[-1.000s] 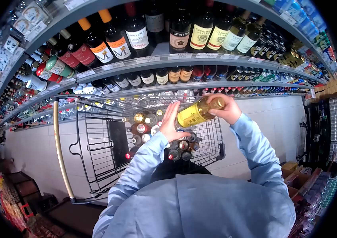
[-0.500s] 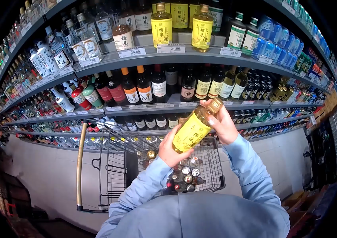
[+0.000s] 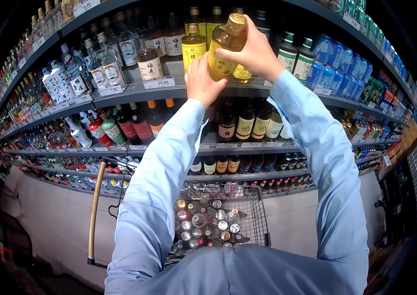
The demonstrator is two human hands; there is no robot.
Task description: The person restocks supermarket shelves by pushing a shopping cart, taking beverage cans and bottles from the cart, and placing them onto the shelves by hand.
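A yellow-labelled bottle [image 3: 225, 49] with a gold cap is held between my two hands in front of the upper shelf. My right hand [image 3: 255, 51] wraps round its upper part from the right. Lower down, my left hand [image 3: 203, 81] has its fingers against the bottle's left side near the base. The bottle leans, its cap up and to the right. Similar yellow-labelled bottles [image 3: 193, 48] stand on the shelf just behind and to the left. The held bottle and my hands partly hide others there.
Below my arms is a shopping cart [image 3: 257, 209] holding several bottles [image 3: 199, 220]. Wine bottles [image 3: 245, 123] line the shelf beneath. Blue cans [image 3: 333, 61] are on the right, and white-labelled bottles [image 3: 149, 61] on the left. A price-tagged shelf edge [image 3: 134, 91] runs below my hands.
Both hands have raised the bottle from above the cart to the upper shelf. The view has tilted up from the cart, and my arms now reach farther forward.
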